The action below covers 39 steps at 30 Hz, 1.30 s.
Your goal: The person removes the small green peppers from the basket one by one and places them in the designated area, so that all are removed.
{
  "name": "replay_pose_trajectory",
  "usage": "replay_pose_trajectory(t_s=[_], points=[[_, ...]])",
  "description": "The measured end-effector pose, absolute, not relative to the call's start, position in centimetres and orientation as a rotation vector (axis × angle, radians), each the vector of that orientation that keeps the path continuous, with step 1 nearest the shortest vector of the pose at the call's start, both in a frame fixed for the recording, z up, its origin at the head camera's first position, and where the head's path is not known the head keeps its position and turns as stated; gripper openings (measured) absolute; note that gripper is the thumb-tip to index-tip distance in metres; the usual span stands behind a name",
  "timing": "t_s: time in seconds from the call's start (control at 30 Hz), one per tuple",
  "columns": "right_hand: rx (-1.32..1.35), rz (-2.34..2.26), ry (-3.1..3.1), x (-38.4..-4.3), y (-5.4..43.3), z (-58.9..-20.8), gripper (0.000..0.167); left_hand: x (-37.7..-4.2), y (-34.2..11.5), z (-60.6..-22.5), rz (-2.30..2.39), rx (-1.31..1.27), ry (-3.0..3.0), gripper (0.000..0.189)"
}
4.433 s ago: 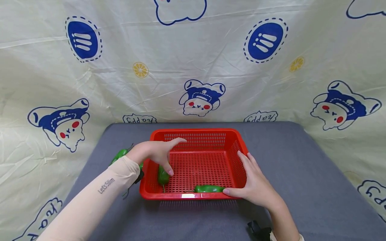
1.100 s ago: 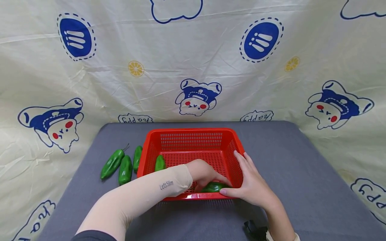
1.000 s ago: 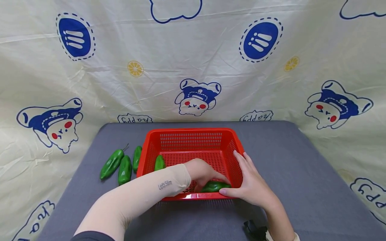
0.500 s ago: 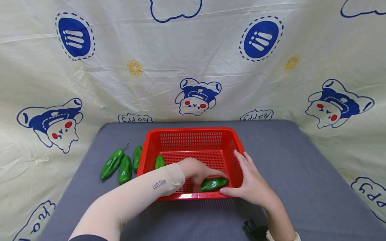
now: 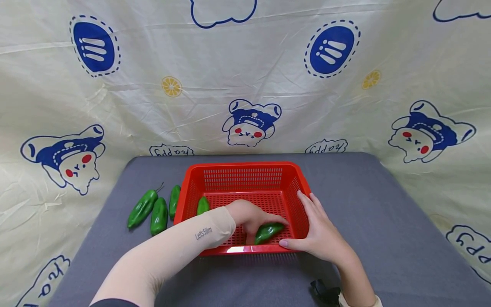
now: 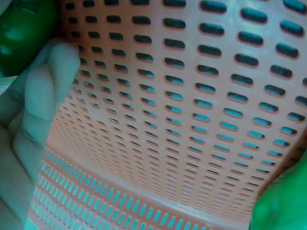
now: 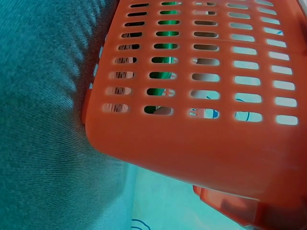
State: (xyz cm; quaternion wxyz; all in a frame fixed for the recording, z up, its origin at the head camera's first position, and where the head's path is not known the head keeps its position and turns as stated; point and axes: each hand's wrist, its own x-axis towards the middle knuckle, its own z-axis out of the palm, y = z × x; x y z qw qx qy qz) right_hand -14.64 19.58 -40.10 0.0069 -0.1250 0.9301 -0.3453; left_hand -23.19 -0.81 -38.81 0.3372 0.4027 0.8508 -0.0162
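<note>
Inside the red plastic basket [image 5: 245, 165], my left hand [image 5: 251, 216] holds a green pepper [image 5: 268, 233] near the front wall, fingers over its far side. The left wrist view shows this pepper [image 6: 24, 33] at upper left, beside my curled fingers [image 6: 41, 93]. My right hand [image 5: 322, 232] rests on the basket's front right corner, fingers spread along the right rim and thumb on the front rim. No part of it shows in the right wrist view, where the basket's slotted wall [image 7: 192, 148] fills much of the frame. A second pepper [image 5: 203, 205] lies at the basket's left, partly behind my sleeve.
Left of the basket, three green peppers lie on the grey cloth: a stemmed one [image 5: 142, 209], a middle one [image 5: 159, 216] and one [image 5: 174, 201] against the basket's side. A patterned curtain [image 5: 245, 76] hangs behind the table [image 5: 345, 183].
My left hand has moved from the basket's left side to the pepper along the front wall and taken hold of it. That pepper has shifted and turned slightly. My right hand keeps its place.
</note>
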Motion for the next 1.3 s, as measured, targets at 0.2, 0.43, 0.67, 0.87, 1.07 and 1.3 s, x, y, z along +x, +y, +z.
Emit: replay_pose_trajectory(t_s=[0.2,0.43,0.67,0.87,1.07,1.3], points=[[-0.383,-1.062,2.920,-14.6,19.5,-40.0,0.121,-23.7,-1.1,-38.8,0.000,0.974,2.271,0.116],[-0.384,-1.058,2.926,-14.6,19.5,-40.0,0.123,-24.1,-1.2,-38.9,0.054,0.914,2.219,0.122],[-0.380,-1.064,2.922,-14.6,19.5,-40.1,0.122,-23.9,-1.3,-38.9,0.113,0.804,2.211,0.122],[-0.383,-1.070,2.917,-14.6,19.5,-40.1,0.122,-23.8,-1.3,-38.9,0.087,0.770,2.253,0.124],[-0.374,-1.080,2.911,-14.6,19.5,-40.1,0.122,-24.0,-1.5,-39.2,0.152,0.740,2.245,0.120],[-0.359,-1.089,2.906,-14.6,19.4,-40.1,0.122,-24.4,-1.6,-39.3,0.183,0.723,2.254,0.118]])
